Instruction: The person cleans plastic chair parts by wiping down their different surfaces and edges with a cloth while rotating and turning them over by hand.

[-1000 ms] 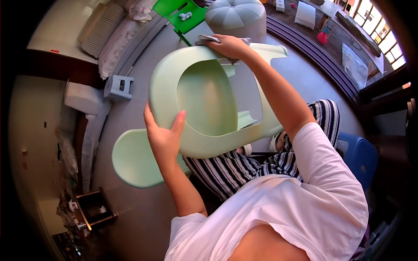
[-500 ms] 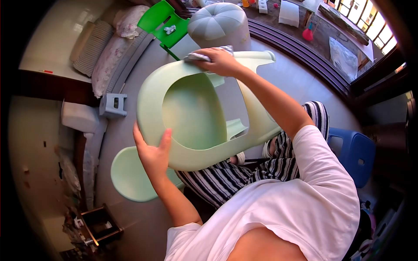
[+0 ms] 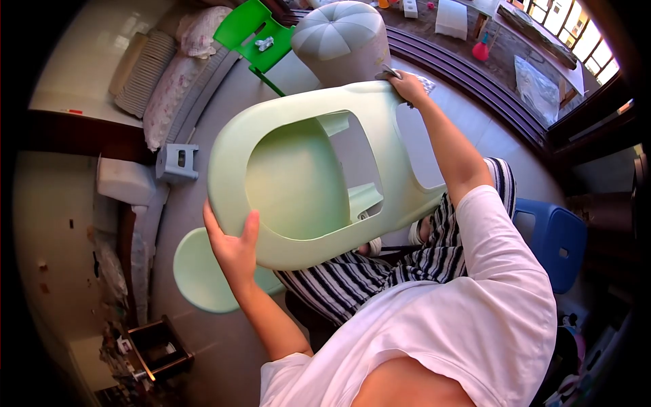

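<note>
A pale green plastic chair (image 3: 229,142) lies tilted across my lap, with a large rounded opening through which its seat shows. My left hand (image 3: 232,247) grips the chair's near-left edge, thumb on top and fingers mostly hidden round the rim. At the far right corner, my right hand (image 3: 409,88) presses a striped grey-and-white cloth (image 3: 426,83) round the end of a chair leg. Part of the cloth is hidden under the fingers. Below my left hand, a round light green plastic piece (image 3: 203,275) sits near the floor, partly covered by my forearm.
A bright green chair (image 3: 261,41) with a small item on it stands ahead, beside a grey round pouffe (image 3: 339,41). To the left are a small grey stool (image 3: 178,163) and a dark open box (image 3: 159,349). A blue stool (image 3: 559,244) stands at my right.
My right hand has slid the cloth rightward along the chair's far edge to the leg's end. The chair has shifted slightly left and down, with my left hand still on it.
</note>
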Tool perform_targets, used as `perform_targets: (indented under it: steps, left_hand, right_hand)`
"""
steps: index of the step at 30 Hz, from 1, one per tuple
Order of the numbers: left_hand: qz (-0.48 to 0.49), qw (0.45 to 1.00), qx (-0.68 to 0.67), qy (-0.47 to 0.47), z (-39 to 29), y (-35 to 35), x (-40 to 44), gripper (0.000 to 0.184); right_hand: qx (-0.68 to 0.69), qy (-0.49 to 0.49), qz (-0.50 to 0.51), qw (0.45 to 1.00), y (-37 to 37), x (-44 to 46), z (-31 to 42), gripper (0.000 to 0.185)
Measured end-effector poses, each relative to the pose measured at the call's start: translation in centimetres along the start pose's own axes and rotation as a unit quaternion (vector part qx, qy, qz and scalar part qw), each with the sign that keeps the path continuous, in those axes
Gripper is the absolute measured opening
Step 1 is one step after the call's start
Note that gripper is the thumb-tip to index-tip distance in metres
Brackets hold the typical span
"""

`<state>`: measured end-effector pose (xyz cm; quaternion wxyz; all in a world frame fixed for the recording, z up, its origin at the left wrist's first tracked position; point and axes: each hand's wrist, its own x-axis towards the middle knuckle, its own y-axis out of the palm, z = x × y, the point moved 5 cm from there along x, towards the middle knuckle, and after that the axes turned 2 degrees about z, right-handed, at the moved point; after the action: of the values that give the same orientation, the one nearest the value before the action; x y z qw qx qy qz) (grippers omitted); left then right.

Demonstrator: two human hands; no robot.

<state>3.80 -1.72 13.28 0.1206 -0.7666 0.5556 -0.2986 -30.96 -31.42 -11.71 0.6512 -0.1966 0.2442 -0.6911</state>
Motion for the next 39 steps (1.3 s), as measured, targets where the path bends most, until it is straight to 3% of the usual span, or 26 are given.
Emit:
perform_targets:
  steps: [2,4,8,11,14,18,22,24,26,28,33,37,39]
  left_hand:
    - [-0.001,1.0,-0.017,-0.018,-0.2,0.5,0.5,0.067]
    - [0.002,1.0,-0.012,-0.024,0.0,0.6,1.1,0.067]
    - [0.005,1.0,-0.011,-0.02,0.6,0.6,2.7,0.065]
    - [0.01,1.0,0.018,-0.013,0.5,0.9,3.8,0.062]
    - [0.005,1.0,-0.014,-0.026,0.7,1.1,4.8,0.062]
    - [-0.001,0.999,0.007,-0.034,1.5,0.9,5.9,0.06]
    - [0.001,0.999,0.004,-0.032,1.6,1.2,6.3,0.062]
    - [-0.025,0.999,0.019,0.039,0.6,1.4,6.6,0.063]
    - [-0.027,0.998,0.032,0.048,0.4,1.6,6.9,0.058]
    - [0.005,0.999,-0.045,0.019,0.4,2.3,7.1,0.05]
    - [0.031,0.996,-0.034,0.08,0.4,2.8,8.2,0.038]
    - [0.063,0.994,-0.085,0.037,0.4,3.1,8.4,0.036]
    - [0.054,0.994,-0.083,0.038,0.3,3.1,8.0,0.037]
  right_hand:
    - [0.11,-0.047,0.062,0.991,1.6,-1.0,4.3,0.038]
    - [0.058,-0.125,0.071,0.988,1.7,-3.5,10.5,0.036]
    - [-0.017,-0.284,-0.027,0.958,1.8,-7.1,14.7,0.04]
    - [0.013,-0.272,-0.075,0.959,2.4,-9.9,12.6,0.051]
    - [-0.081,-0.2,-0.092,0.972,1.9,-16.9,11.9,0.054]
    - [-0.045,-0.169,-0.121,0.977,2.4,-26.7,9.9,0.06]
    - [-0.035,-0.2,-0.156,0.967,2.8,-31.8,9.4,0.064]
    - [0.042,-0.218,-0.164,0.961,2.9,-31.4,10.1,0.065]
    - [0.063,-0.279,-0.147,0.947,3.3,-31.7,13.2,0.065]
    - [0.079,-0.348,-0.106,0.928,3.6,-32.2,17.0,0.066]
    - [0.037,-0.535,-0.083,0.84,5.9,-33.8,25.6,0.06]
    - [-0.023,-0.514,-0.128,0.848,5.9,-32.9,23.7,0.06]
    - [0.024,-0.416,-0.144,0.898,4.7,-31.5,19.0,0.059]
